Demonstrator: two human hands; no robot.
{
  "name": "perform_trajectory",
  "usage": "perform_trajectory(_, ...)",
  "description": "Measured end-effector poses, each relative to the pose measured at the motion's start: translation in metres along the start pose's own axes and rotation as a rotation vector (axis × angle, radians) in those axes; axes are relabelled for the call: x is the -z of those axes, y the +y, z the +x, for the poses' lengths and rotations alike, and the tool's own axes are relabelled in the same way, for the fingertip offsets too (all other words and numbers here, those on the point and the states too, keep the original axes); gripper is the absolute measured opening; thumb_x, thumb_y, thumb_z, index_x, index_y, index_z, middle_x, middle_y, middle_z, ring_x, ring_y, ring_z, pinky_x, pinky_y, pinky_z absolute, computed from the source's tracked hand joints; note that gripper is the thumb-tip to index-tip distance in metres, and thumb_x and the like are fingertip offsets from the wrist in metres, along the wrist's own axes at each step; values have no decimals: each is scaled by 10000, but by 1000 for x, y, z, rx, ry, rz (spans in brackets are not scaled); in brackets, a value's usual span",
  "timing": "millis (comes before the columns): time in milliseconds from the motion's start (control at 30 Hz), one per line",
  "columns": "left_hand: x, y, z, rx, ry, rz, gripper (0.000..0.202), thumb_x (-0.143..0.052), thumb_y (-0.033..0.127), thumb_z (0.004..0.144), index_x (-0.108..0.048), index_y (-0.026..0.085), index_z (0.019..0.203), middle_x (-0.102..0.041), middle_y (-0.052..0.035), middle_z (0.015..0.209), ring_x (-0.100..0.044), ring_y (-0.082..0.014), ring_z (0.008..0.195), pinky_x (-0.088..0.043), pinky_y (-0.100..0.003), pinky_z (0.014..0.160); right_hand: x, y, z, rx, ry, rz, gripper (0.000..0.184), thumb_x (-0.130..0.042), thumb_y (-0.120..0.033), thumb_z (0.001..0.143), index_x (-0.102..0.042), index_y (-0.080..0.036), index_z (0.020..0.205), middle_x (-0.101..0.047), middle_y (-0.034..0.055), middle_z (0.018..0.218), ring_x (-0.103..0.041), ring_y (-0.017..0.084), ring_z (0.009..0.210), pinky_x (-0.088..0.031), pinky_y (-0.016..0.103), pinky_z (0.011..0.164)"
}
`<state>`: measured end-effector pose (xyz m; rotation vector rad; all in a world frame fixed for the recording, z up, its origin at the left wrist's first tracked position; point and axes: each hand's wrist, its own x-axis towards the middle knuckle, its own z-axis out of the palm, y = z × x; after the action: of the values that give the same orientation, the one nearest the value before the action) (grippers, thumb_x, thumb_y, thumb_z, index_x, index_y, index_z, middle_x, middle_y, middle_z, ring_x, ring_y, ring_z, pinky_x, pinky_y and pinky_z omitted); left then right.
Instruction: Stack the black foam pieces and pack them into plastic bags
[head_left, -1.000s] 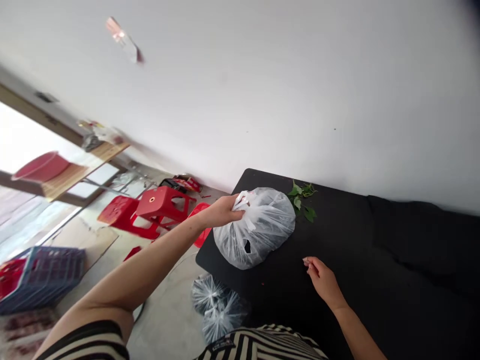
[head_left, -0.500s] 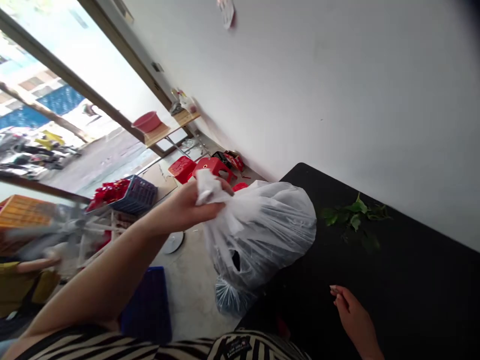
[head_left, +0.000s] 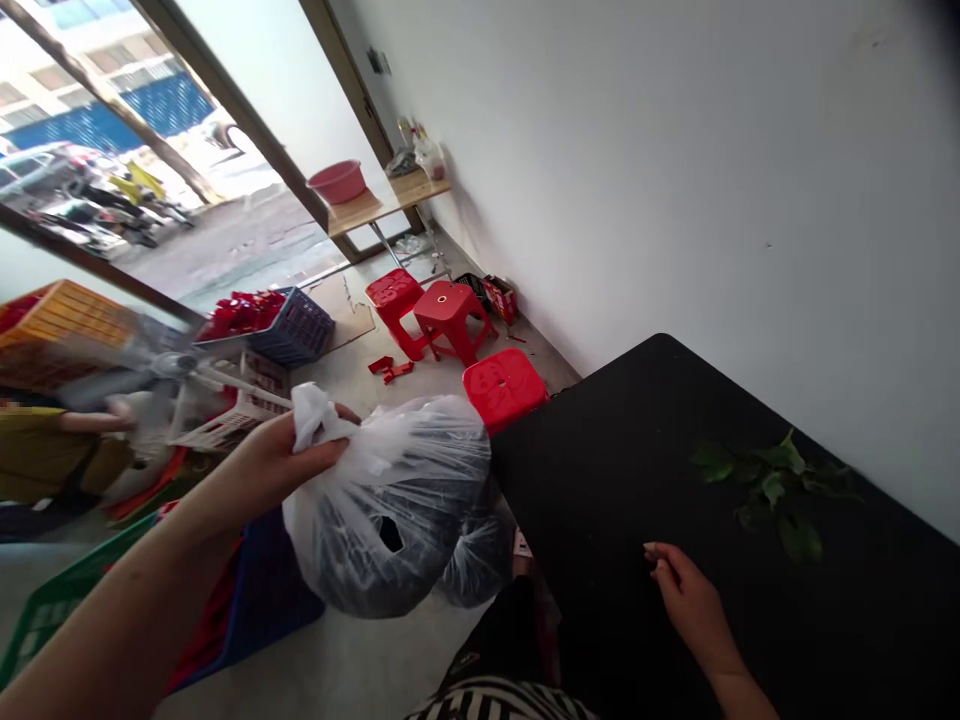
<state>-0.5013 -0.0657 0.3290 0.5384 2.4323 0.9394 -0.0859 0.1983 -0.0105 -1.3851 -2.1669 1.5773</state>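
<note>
My left hand (head_left: 281, 462) grips the bunched neck of a clear plastic bag (head_left: 390, 500) with dark contents. The bag hangs in the air left of the black table (head_left: 622, 470), above the floor. A second clear bag (head_left: 480, 555) lies on the floor just behind it. My right hand (head_left: 686, 600) rests on the black table, fingers curled in, with nothing visible in them. A sprig of green leaves (head_left: 772, 480) lies on the table near the wall, beyond my right hand.
Three red plastic stools (head_left: 450, 320) stand on the floor by the white wall. Blue (head_left: 296, 325), green (head_left: 52, 610) and orange (head_left: 60, 320) crates sit to the left. A wooden shelf with a red basin (head_left: 337, 182) stands by the open doorway.
My left hand lifted the bag off the table and swung it left and down over the floor. The view turned left. My right hand stayed on the table.
</note>
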Motion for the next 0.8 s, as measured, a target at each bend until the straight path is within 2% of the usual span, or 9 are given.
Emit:
perform_trajectory(167, 7, -52, 33, 59, 57, -77, 373, -790, 382, 574, -688, 281, 918, -699, 83, 860, -618, -178, 845, -480, -214, 739, -17, -4, 8, 55, -61, -126, 334, -438, -402, 896, -657, -270, 1111, -668, 29, 1187, -639, 205, 1094, -504, 371, 980)
perform_trajectory(233, 5, -59, 46, 52, 67, -126, 378, -795, 393, 575, -686, 289, 921, -704, 90, 846, -621, -182, 828, -486, -235, 737, -23, -3, 6, 54, -59, -158, 330, -432, -387, 897, -661, -271, 1104, -677, 28, 1164, -648, 203, 1075, -503, 373, 975)
perform_trajectory(300, -5, -52, 58, 33, 77, -195, 317, -787, 410, 607, -682, 331, 895, -708, 122, 807, -621, -181, 796, -497, -275, 741, -29, -4, 3, 57, -51, -154, 325, -425, -368, 893, -668, -268, 1085, -689, 27, 1131, -660, 202, 1041, -515, 368, 946)
perform_trajectory(367, -18, -30, 68, 19, 24, -287, 217, -762, 415, 664, -677, 389, 862, -708, 165, 775, -619, -171, 769, -511, -315, 756, -36, -9, 0, 64, -40, -138, 316, -418, -343, 888, -674, -266, 1055, -698, 25, 1095, -668, 201, 1013, -522, 364, 925)
perform_trajectory(467, -41, 20, 85, -12, -84, -436, 122, -731, 389, 727, -678, 402, 836, -715, 178, 767, -629, -149, 755, -534, -312, 768, -45, -21, -4, 77, -19, -123, 300, -411, -304, 882, -675, -262, 1017, -702, 28, 1062, -672, 203, 990, -522, 367, 921)
perform_trajectory(500, -50, 40, 94, -26, -78, -489, 116, -733, 364, 726, -680, 371, 829, -719, 159, 762, -632, -145, 744, -543, -302, 756, -46, -25, -6, 78, -8, -120, 299, -407, -299, 883, -673, -262, 1015, -701, 30, 1057, -674, 203, 982, -523, 369, 919)
perform_trajectory(600, -83, 97, 128, -74, 38, -688, 172, -742, 220, 664, -657, 252, 810, -710, 88, 720, -628, -135, 693, -556, -269, 694, -47, -35, -15, 73, 39, -111, 291, -394, -294, 896, -662, -261, 1004, -699, 32, 1037, -676, 201, 956, -530, 362, 890)
perform_trajectory(667, -116, 134, 152, -96, 43, -853, 233, -710, 119, 610, -631, 201, 813, -687, 59, 696, -619, -125, 668, -548, -245, 643, -43, -36, -22, 65, 81, -104, 273, -391, -282, 899, -652, -258, 976, -697, 30, 1021, -674, 197, 953, -530, 352, 875)
perform_trajectory(800, -211, 196, 182, -176, -145, -1040, 199, -660, 73, 580, -573, 175, 727, -607, 37, 627, -578, -113, 578, -488, -215, 515, -34, -22, -38, 15, 170, -91, 268, -389, -265, 898, -645, -255, 976, -698, 30, 1026, -675, 192, 955, -529, 348, 883)
